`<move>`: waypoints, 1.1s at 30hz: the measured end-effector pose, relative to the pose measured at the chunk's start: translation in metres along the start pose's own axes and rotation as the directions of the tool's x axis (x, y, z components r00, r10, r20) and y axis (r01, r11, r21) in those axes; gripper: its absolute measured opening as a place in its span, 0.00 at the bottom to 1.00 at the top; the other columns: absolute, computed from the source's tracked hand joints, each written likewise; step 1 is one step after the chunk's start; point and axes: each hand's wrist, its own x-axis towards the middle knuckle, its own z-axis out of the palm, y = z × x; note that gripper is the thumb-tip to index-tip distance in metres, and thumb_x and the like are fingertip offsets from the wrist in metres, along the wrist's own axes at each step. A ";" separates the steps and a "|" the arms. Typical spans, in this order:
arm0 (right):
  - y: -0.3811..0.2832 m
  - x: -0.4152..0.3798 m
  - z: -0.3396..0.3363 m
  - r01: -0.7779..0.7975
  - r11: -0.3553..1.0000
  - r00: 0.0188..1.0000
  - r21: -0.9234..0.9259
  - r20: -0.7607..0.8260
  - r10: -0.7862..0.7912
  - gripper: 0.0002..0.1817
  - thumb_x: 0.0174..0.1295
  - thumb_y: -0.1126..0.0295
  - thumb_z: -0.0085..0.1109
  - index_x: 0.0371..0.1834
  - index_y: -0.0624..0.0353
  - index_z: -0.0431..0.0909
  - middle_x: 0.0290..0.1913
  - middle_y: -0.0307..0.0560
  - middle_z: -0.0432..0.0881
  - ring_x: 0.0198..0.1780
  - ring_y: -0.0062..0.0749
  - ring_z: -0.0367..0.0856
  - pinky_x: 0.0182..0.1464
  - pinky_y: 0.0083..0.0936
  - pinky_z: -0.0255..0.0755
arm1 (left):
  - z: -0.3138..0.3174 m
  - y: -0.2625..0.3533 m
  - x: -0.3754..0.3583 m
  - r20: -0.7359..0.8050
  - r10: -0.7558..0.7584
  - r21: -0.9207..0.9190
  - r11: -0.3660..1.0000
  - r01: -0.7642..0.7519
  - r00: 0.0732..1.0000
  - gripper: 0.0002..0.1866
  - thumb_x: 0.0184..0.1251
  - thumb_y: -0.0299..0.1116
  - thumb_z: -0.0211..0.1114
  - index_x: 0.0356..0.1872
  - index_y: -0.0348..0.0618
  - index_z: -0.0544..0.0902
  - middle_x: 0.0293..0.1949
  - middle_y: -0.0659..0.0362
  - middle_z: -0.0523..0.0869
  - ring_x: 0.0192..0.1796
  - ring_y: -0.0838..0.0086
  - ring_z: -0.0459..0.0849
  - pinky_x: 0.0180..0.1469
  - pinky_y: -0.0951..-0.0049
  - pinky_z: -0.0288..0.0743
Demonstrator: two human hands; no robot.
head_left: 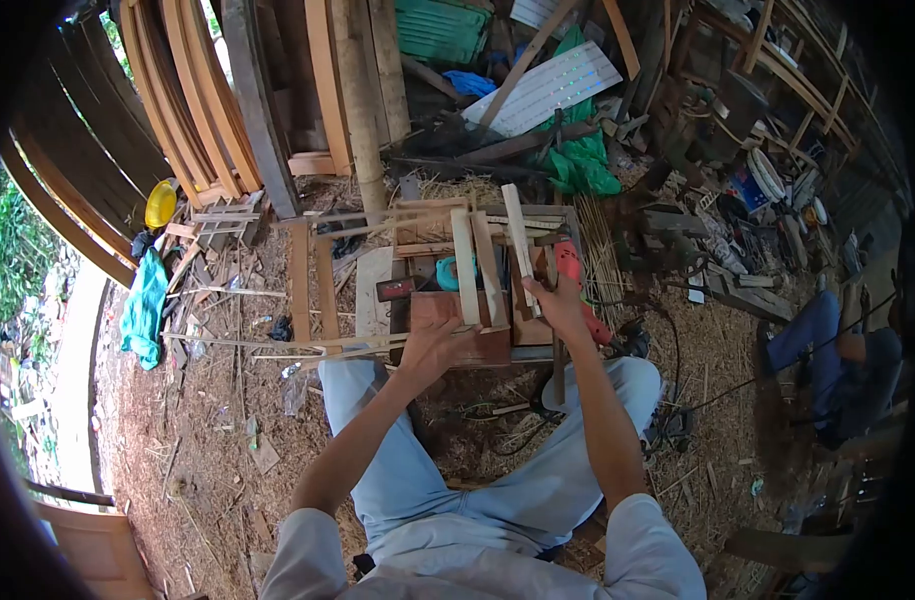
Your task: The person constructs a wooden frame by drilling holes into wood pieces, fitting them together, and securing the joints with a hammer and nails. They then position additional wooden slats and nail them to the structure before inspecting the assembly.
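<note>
My right hand [559, 305] is closed round the lower end of a pale wooden strip [517, 235], which points away from me over the low workbench. My left hand [432, 342] has its fingers bent at the near end of another pale strip [464, 265] and appears to grip it; its fingertips are partly hidden. Beside that strip lies a browner wooden piece [490, 270]. Under the left hand is a reddish-brown wood block [477, 348]. A red power tool [569, 265] sits just right of my right hand. A turquoise object [447, 271] shows between the pieces.
Long thin strips [347, 345] stick out left of the bench. Wooden frames [192, 95] lean at the back left. Shavings and offcuts cover the floor [207, 430]. A dark cable [672, 335] runs on the right, where another person's leg [807, 340] shows.
</note>
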 end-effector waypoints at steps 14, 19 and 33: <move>-0.020 -0.050 0.016 -0.235 0.873 0.963 0.428 0.223 0.150 0.13 0.61 0.64 0.67 0.36 0.62 0.77 0.24 0.32 0.74 0.21 0.13 0.67 0.20 0.17 0.59 | -0.001 0.017 -0.015 -0.038 -0.282 -0.153 0.950 0.273 0.959 0.22 0.58 0.28 0.66 0.56 0.47 0.77 0.38 0.52 0.81 0.47 0.54 0.80 0.49 0.58 0.72; -0.003 -0.051 0.029 -0.109 0.991 0.975 0.084 0.203 0.090 0.19 0.52 0.63 0.73 0.38 0.67 0.79 0.25 0.40 0.79 0.29 0.20 0.78 0.27 0.24 0.70 | -0.003 0.006 0.001 0.066 -0.455 -0.511 0.749 0.422 0.888 0.28 0.52 0.28 0.71 0.56 0.43 0.71 0.43 0.48 0.83 0.47 0.50 0.82 0.46 0.57 0.76; 0.008 -0.054 0.033 0.117 0.969 0.987 -0.218 0.134 -0.089 0.23 0.52 0.60 0.71 0.41 0.71 0.80 0.36 0.52 0.86 0.39 0.35 0.85 0.44 0.32 0.75 | 0.003 0.010 -0.002 0.034 -0.389 -0.483 0.800 0.356 0.921 0.24 0.53 0.25 0.69 0.51 0.36 0.73 0.44 0.43 0.81 0.48 0.45 0.81 0.49 0.54 0.76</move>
